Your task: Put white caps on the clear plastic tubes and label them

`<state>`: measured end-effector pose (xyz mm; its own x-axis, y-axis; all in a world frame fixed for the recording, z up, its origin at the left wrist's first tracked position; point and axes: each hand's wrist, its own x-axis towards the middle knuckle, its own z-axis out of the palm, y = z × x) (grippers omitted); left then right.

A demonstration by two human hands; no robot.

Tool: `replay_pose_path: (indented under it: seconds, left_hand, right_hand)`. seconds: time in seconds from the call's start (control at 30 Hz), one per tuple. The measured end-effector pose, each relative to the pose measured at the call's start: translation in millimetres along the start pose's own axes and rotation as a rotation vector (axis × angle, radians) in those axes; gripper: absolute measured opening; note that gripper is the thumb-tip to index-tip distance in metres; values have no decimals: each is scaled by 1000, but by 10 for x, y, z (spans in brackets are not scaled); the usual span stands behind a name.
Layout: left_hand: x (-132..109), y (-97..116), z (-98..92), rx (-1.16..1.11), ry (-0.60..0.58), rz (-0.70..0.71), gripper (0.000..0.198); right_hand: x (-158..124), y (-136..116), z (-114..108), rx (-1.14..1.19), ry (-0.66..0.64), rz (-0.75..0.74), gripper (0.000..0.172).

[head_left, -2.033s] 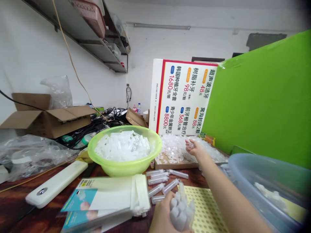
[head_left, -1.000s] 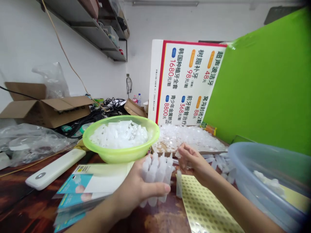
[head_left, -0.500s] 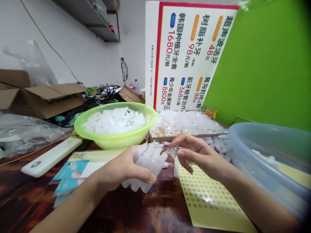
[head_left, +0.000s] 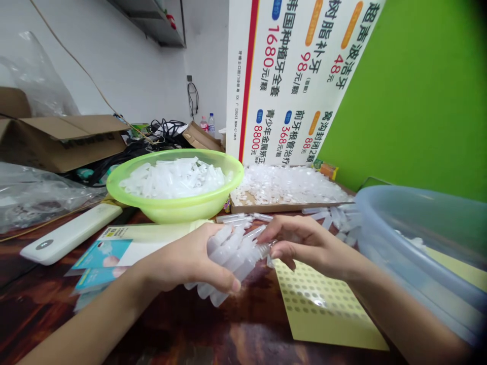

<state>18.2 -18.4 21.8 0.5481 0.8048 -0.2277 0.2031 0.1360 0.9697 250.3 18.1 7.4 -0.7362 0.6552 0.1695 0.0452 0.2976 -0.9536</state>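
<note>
My left hand [head_left: 178,261] is closed around a bundle of frosted plastic tubes [head_left: 230,256], thumb across the front, their ends slanting out below. Close beside the bundle, my right hand [head_left: 310,246] pinches a small clear plastic piece [head_left: 268,249] between thumb and fingertips. That piece meets the right end of one tube; whether it is seated there I cannot tell. Behind my hands, several loose clear tubes [head_left: 238,219] lie on the table. A yellow sheet of round stickers [head_left: 323,304] is under my right wrist.
A lime-green basin [head_left: 175,210] heaped with tubes stands at the back left, beside a cardboard tray [head_left: 262,208] of small white pieces. A blue translucent tub [head_left: 411,253] is at right. Printed packets [head_left: 102,253] and a white device [head_left: 72,233] lie at left. More tubes [head_left: 338,220] lie near the tub.
My right hand has brought the clear piece down against the end of a tube in the bundle. My left hand keeps its hold. The whole view has shifted slightly.
</note>
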Motion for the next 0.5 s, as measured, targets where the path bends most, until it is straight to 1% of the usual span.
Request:
replay_pose_path:
  seconds: [0.13, 0.2, 0.3, 0.37, 0.4, 0.5]
  left_hand:
    - [23, -4, 29, -20, -22, 1, 30]
    - [33, -12, 40, -36, -16, 38, 31]
    - [40, -25, 46, -62, -29, 86, 30]
    - [39, -27, 43, -63, -46, 98, 28]
    - [39, -26, 40, -64, -49, 104, 28]
    - [41, -22, 26, -90, -48, 131, 31]
  right_hand:
    - [18, 3, 57, -35, 7, -26, 19]
    - [49, 28, 77, -129, 49, -52, 23]
    - [92, 71, 87, -291, 96, -121, 40]
    - [94, 75, 69, -317, 61, -145, 49]
    - [84, 65, 52, -311, 45, -142, 49]
    - [27, 3, -14, -270, 68, -105, 29]
